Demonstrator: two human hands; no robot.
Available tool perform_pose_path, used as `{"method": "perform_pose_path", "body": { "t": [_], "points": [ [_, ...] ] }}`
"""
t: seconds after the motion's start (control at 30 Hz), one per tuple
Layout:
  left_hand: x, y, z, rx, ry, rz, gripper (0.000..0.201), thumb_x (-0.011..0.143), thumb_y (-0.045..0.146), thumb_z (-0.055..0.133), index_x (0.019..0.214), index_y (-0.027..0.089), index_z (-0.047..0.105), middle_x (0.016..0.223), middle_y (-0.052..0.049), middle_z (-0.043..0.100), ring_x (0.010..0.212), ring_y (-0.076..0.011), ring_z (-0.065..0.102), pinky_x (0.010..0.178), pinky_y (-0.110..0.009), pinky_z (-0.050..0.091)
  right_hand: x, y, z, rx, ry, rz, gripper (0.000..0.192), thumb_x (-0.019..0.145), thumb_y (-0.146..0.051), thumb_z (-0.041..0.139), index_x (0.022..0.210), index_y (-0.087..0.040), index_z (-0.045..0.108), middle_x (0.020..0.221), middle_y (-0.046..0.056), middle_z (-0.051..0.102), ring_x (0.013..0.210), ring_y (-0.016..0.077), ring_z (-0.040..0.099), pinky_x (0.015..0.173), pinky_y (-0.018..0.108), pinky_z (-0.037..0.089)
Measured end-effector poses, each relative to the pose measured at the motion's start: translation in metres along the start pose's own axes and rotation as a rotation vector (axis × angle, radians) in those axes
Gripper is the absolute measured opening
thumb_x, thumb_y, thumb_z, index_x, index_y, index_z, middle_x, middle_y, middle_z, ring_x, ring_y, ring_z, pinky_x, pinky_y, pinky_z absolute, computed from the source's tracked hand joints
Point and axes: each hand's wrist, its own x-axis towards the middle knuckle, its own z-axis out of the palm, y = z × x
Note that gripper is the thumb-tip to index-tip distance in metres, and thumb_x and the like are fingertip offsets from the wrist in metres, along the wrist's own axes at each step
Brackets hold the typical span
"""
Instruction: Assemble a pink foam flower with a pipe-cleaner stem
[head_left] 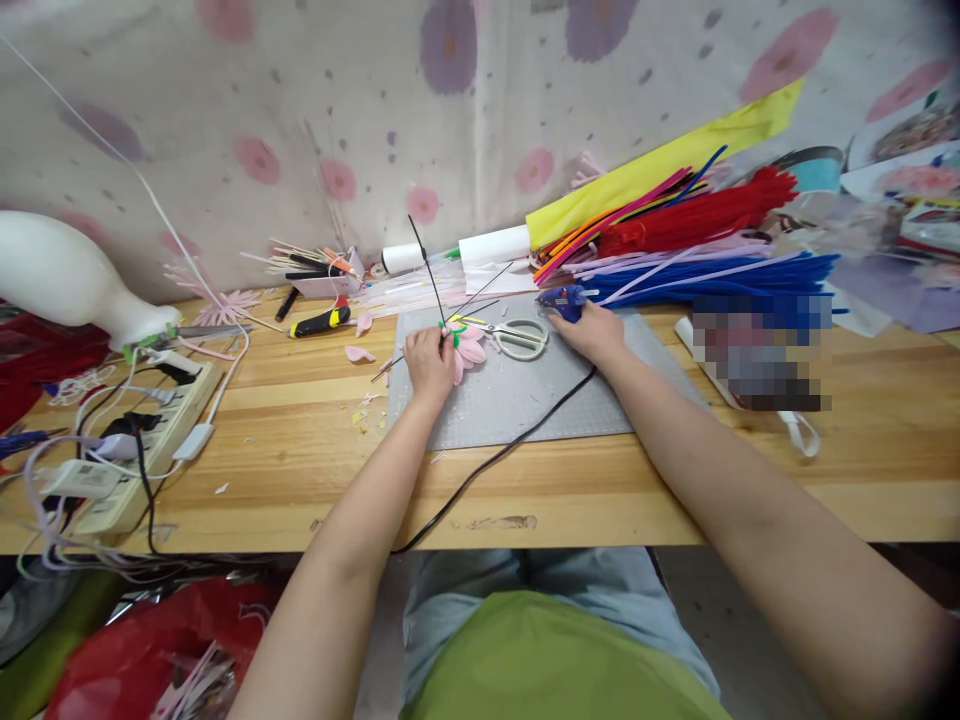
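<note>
My left hand (427,362) grips a pink paper flower (469,349) with green bits at its base, on a thin dark wire stem (428,272) that sticks up and away. My right hand (592,330) is closed on a blue glue gun (564,299) at the far edge of a grey cutting mat (525,400). The gun's black cord (487,462) runs across the mat and off the table's front edge. White-handled scissors (519,337) lie on the mat between my two hands.
A power strip (142,440) with plugs and tangled cables sits at the left. A white vase-like form (67,275) lies at the far left. Bundles of coloured pipe cleaners (697,250) are piled at the back right. A yellow-black cutter (321,321) and loose pink petals (360,353) lie on the wooden table (300,430).
</note>
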Motion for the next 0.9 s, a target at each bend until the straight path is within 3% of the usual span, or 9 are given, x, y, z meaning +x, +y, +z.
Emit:
{"method": "perform_pose_path", "body": {
  "t": [0.17,0.23,0.3,0.43,0.57,0.67,0.9],
  "points": [
    [-0.005,-0.004,0.003,-0.065,0.031,0.035,0.013,0.087,0.026,0.047,0.079,0.019,0.055,0.086,-0.01,0.062,0.089,-0.0232,0.052,0.081,-0.035,0.038,-0.021,0.001,-0.031,-0.175,-0.039,-0.074,0.066,0.063,-0.06,0.064,0.108,-0.011,0.058,0.109,0.02,0.061,0.102,0.0308,0.056,0.078,0.037,0.043],
    [-0.006,-0.004,0.004,-0.088,0.039,0.045,0.013,0.087,0.025,0.046,0.079,0.019,0.054,0.086,-0.01,0.062,0.089,-0.0229,0.052,0.082,-0.035,0.038,-0.029,-0.004,-0.047,-0.227,-0.172,-0.109,0.053,0.062,-0.058,0.066,0.092,-0.014,0.063,0.096,0.017,0.065,0.092,0.0293,0.059,0.074,0.036,0.043],
    [-0.006,-0.004,0.005,-0.104,0.041,0.057,0.012,0.087,0.024,0.046,0.079,0.019,0.053,0.085,-0.01,0.062,0.088,-0.0226,0.052,0.082,-0.035,0.039,-0.035,-0.016,-0.055,-0.137,-0.281,-0.225,0.038,0.068,-0.053,0.063,0.081,-0.017,0.064,0.083,0.01,0.066,0.082,0.024,0.06,0.07,0.033,0.042],
    [-0.007,-0.004,0.004,-0.125,0.038,0.08,0.012,0.087,0.024,0.046,0.078,0.02,0.052,0.084,-0.009,0.061,0.086,-0.0217,0.053,0.08,-0.034,0.039,-0.036,-0.052,-0.035,0.39,-0.342,-0.486,0.025,0.076,-0.039,0.055,0.083,-0.017,0.065,0.081,0.004,0.066,0.075,0.0139,0.057,0.068,0.025,0.04],
    [-0.009,-0.006,0.003,-0.123,0.036,0.095,0.014,0.088,0.027,0.045,0.078,0.02,0.052,0.085,-0.01,0.061,0.086,-0.0219,0.053,0.08,-0.035,0.04,-0.03,-0.084,0.004,0.729,-0.382,-0.343,0.023,0.076,-0.033,0.055,0.08,-0.013,0.066,0.074,0.002,0.064,0.061,0.009,0.05,0.061,0.022,0.039],
    [-0.009,-0.008,0.004,-0.116,0.045,0.101,0.014,0.088,0.028,0.044,0.08,0.019,0.052,0.086,-0.011,0.061,0.087,-0.0226,0.053,0.08,-0.036,0.04,-0.029,-0.099,0.014,0.75,-0.395,-0.244,0.02,0.074,-0.029,0.057,0.076,-0.011,0.066,0.07,0.002,0.063,0.057,0.0072,0.046,0.057,0.021,0.036],
    [-0.008,-0.008,0.005,-0.126,0.035,0.1,0.016,0.088,0.03,0.044,0.08,0.02,0.053,0.086,-0.01,0.062,0.087,-0.0224,0.053,0.08,-0.036,0.039,-0.029,-0.11,0.01,0.564,-0.353,-0.202,0.024,0.073,-0.035,0.06,0.076,-0.012,0.068,0.066,0.001,0.063,0.057,0.0083,0.048,0.057,0.021,0.035]
  ]
}}
